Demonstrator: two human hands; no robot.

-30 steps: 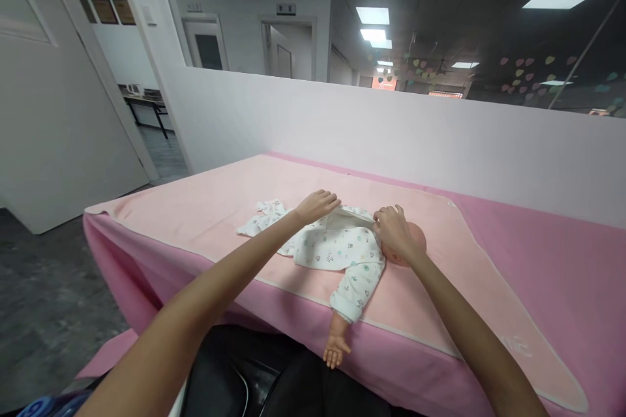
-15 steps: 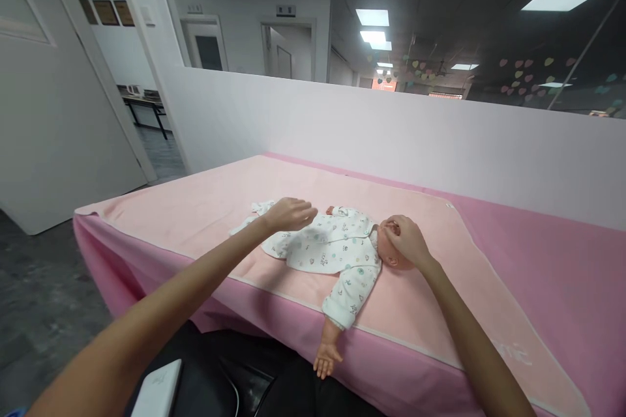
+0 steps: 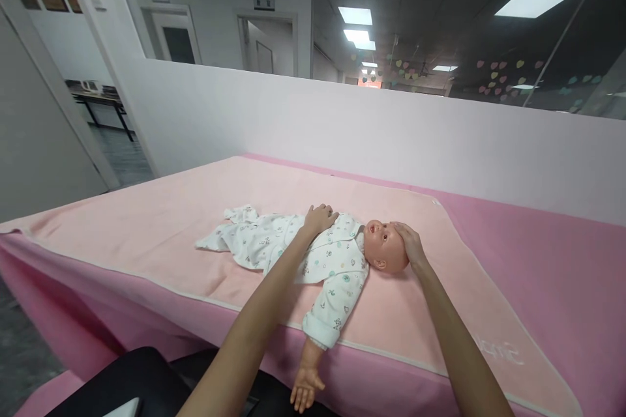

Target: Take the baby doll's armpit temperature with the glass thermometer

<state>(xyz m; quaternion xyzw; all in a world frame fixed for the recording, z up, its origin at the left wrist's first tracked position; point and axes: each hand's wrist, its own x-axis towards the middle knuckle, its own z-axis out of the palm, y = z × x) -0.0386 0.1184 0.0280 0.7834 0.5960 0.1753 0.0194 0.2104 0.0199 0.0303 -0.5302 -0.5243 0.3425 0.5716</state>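
A baby doll (image 3: pixel 335 251) in a white printed outfit lies on its back on a pale pink blanket (image 3: pixel 161 228). Its head points right and its bare hand (image 3: pixel 307 388) hangs over the near edge. My left hand (image 3: pixel 321 217) lies flat on the doll's chest, fingers stretched out. Against the forehead and crown of the doll's head (image 3: pixel 384 254) rests my right hand (image 3: pixel 409 242), its fingers extended together and not wrapped around anything. The doll's mouth and eyes are uncovered.
A brighter pink cloth (image 3: pixel 552 241) covers the table under the blanket. Behind it runs a low white wall (image 3: pixel 313 124) with dark glass above. A white flat object (image 3: pixel 124 409) shows partly on my lap. A doorway with a side table (image 3: pixel 100 98) is at far left.
My left hand has come down from above the doll's belly onto its chest. My right hand has shifted off the doll's face toward the forehead. The view has turned slightly right.
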